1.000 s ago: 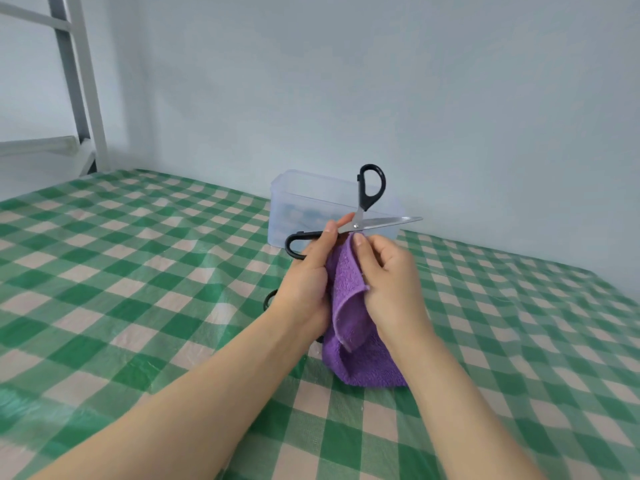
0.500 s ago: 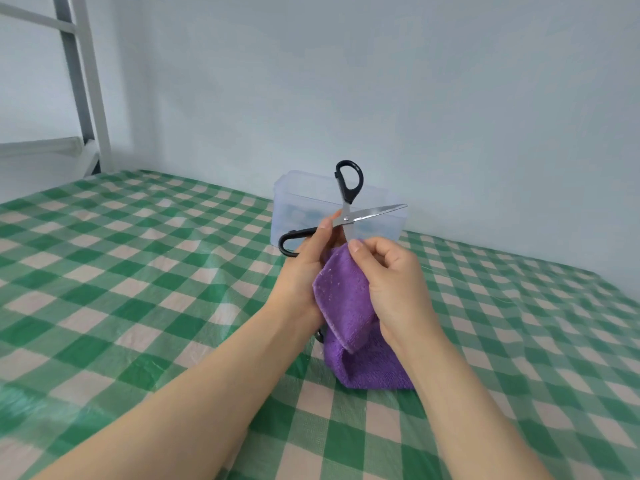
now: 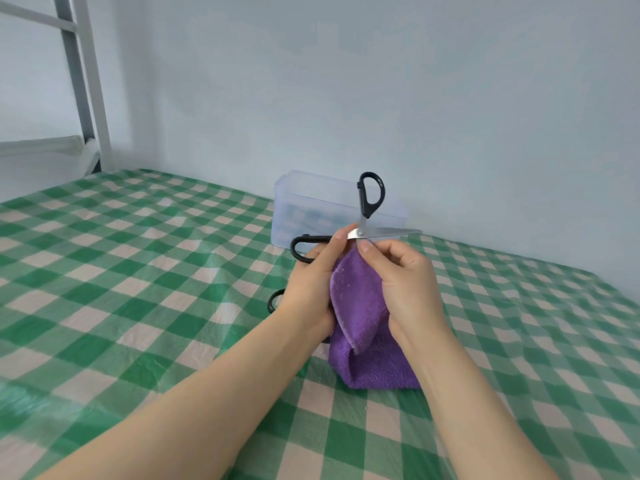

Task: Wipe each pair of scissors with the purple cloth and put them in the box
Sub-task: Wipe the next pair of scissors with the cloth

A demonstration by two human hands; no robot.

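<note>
My left hand (image 3: pixel 311 282) grips a pair of black-handled scissors (image 3: pixel 370 199) near the pivot, blades spread wide. One handle points up, the other sticks out left, and one blade points right. My right hand (image 3: pixel 405 282) pinches the purple cloth (image 3: pixel 360 317) just under the pivot; the second blade is hidden in the cloth. The cloth hangs down to the table. Behind the hands stands the clear plastic box (image 3: pixel 311 206). A black handle of another pair of scissors (image 3: pixel 275 301) shows on the table behind my left wrist.
The table is covered with a green and cream checked cloth (image 3: pixel 138 271). A pale wall stands close behind the box. A grey and white metal frame (image 3: pixel 86 81) rises at the far left.
The scissors and both hands shifted slightly left and back again. The right hand slid the cloth down the hidden blade and then back up to the pivot.
</note>
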